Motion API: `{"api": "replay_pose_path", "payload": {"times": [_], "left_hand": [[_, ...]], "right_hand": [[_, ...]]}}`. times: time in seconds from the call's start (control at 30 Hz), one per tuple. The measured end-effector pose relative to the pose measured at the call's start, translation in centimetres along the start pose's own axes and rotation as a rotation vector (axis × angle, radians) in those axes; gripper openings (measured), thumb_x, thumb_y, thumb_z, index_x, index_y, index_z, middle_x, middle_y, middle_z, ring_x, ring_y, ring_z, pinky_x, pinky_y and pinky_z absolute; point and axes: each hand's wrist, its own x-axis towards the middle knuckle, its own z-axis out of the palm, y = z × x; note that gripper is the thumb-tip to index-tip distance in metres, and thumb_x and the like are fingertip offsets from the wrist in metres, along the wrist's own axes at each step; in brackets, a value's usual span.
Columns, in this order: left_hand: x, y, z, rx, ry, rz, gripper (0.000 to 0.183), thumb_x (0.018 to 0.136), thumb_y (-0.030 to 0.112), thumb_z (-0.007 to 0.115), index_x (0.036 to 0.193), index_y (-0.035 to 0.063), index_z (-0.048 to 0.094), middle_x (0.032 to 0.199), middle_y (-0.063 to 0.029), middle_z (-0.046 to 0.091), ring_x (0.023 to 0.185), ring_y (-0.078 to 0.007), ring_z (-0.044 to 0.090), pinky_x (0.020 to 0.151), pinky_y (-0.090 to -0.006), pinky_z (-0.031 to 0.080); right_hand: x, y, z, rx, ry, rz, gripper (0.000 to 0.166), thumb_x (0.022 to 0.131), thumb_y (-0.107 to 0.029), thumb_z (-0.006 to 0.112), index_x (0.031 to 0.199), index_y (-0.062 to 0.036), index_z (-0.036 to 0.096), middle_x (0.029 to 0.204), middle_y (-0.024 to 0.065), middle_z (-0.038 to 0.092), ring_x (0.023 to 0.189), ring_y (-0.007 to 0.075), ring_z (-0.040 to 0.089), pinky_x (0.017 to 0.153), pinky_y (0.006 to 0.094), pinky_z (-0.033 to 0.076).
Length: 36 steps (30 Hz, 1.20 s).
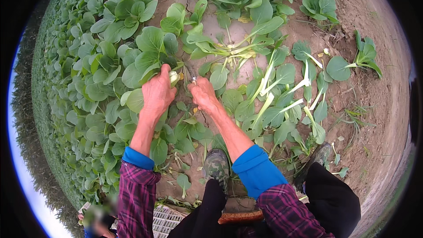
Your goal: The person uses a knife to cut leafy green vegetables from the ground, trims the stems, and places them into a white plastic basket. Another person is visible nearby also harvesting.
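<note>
My left hand [158, 87] is closed around a green leafy bok choy [150, 51]. The pale stem base [174, 78] sticks out past the thumb, towards my other hand, and the leaves fan away from me. Just right of that base, my right hand [203, 94] is shut on a small tool with a shiny metal part [194, 79]. It looks like a knife, though my fingers hide most of it. A gap of bare soil lies between the two hands.
Dense bok choy plants [96, 102] fill the left side. Loose leaves with pale stalks [277, 105] litter the soil at right. My boots [216, 165] stand close behind my hands. A white plastic crate [165, 221] and another person [99, 221] are at the lower left.
</note>
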Motion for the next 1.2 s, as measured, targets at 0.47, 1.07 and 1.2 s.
{"api": "replay_pose_path", "payload": {"times": [0.47,1.07,1.2], "left_hand": [[-6.6,3.4,-3.9,-0.399,0.119,0.152,0.046,0.073,0.005,0.076,0.114,0.0086,0.053,0.092,-0.0132,0.070,0.081,-0.0322,0.070,0.070,-0.0371,0.054],[-10.1,5.6,-8.9,-1.000,-0.096,0.142,0.037,0.067,-0.005,0.076,0.103,-0.0001,0.066,0.123,-0.0105,0.065,0.100,-0.0138,0.062,0.088,-0.0295,0.050],[-9.8,8.9,-8.0,-0.587,-0.032,0.515,0.041,0.059,0.000,0.078,0.097,0.0010,0.064,0.120,-0.0197,0.065,0.115,-0.0377,0.059,0.099,-0.0443,0.046]], "right_hand": [[-10.2,-1.7,-5.6,0.736,0.132,-0.082,0.025,0.091,-0.019,0.073,0.106,-0.0029,0.060,0.072,0.0071,0.068,0.041,0.0031,0.045,0.036,0.0199,0.035],[-12.2,0.6,-7.9,1.157,0.195,-0.029,0.007,0.093,-0.011,0.066,0.095,-0.0073,0.060,0.072,0.0115,0.064,0.046,0.0075,0.049,0.041,0.0234,0.041],[-13.2,0.1,-7.3,0.952,0.238,-0.112,0.009,0.092,-0.010,0.067,0.095,-0.0038,0.061,0.069,0.0094,0.064,0.046,0.0069,0.050,0.040,0.0236,0.040]]}}
